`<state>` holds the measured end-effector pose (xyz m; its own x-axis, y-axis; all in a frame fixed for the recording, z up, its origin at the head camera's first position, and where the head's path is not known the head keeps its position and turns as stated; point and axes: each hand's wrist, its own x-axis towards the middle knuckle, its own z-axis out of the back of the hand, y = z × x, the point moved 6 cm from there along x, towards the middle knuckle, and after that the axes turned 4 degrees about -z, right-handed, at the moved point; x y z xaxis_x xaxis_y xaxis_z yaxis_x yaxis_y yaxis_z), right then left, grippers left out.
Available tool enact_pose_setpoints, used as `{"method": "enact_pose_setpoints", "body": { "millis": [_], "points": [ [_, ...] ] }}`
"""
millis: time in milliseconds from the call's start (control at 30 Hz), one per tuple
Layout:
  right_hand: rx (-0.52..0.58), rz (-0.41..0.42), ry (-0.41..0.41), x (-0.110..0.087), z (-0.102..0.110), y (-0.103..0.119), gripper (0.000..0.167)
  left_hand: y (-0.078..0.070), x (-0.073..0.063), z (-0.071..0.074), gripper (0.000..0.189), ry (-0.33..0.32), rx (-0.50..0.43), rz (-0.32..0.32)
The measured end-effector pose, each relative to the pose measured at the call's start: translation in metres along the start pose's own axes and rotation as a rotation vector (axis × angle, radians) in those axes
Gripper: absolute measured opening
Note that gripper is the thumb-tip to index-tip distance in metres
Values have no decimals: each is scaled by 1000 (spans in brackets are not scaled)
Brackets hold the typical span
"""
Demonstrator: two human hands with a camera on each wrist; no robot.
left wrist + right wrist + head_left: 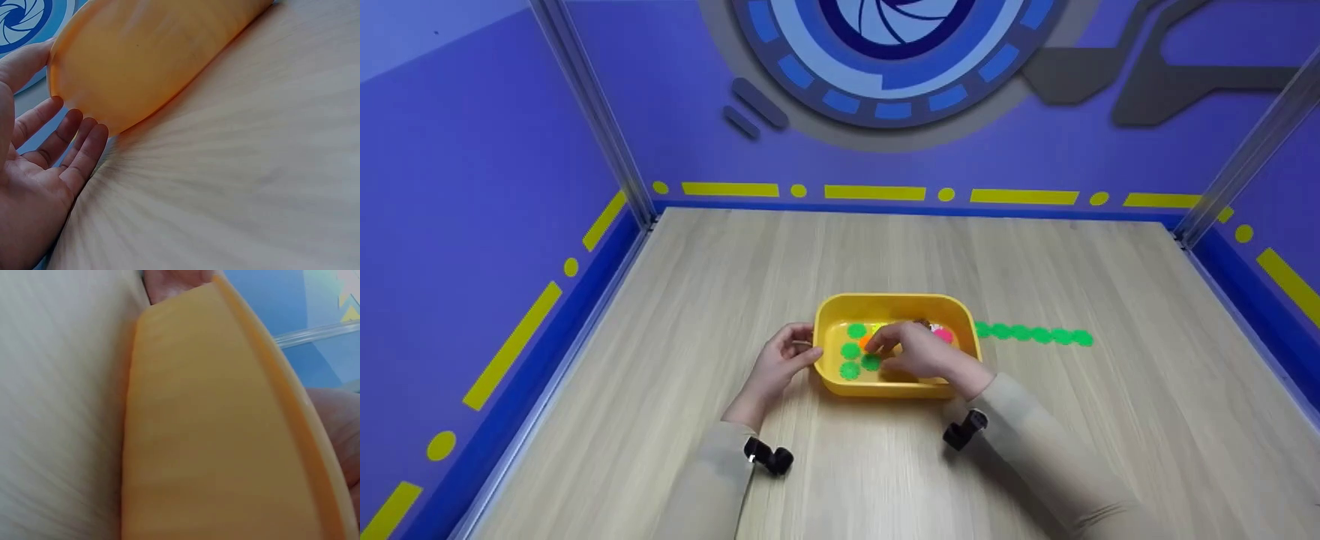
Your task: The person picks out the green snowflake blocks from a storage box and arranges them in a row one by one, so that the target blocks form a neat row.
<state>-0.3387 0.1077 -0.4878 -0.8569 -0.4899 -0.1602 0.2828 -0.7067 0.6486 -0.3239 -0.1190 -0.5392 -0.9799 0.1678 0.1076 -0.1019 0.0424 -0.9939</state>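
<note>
A yellow plastic basin (pixel 900 389) sits on the table with small scalloped discs inside. Several are green discs (pixel 850 351); an orange disc (pixel 865 343) and a pink disc (pixel 943 336) show too. My left hand (pixel 777 366) holds the basin's left end, thumb at the rim and fingertips against the outer wall (pixel 135 62). Over the right wall reaches my right hand (pixel 919 351), bent fingers down among the discs, index fingertip right by the orange one. A gap shows between thumb and index finger. In the right wrist view the basin's wall (pixel 208 422) hides most of that hand.
From the basin's right side, a straight row of green discs (pixel 1041 334) runs along the wooden table (pixel 735 270). Blue-purple panels (pixel 675 97) with yellow marks stand behind and at both sides, joined by metal corner posts (pixel 604 112).
</note>
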Motion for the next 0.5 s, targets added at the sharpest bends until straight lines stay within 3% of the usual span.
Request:
{"method": "enact_pose_setpoints", "body": {
  "millis": [500],
  "points": [
    [-41,-107,2,-3,-6,-3,28,0,1,0,46,2,14,-8]
  ]
}}
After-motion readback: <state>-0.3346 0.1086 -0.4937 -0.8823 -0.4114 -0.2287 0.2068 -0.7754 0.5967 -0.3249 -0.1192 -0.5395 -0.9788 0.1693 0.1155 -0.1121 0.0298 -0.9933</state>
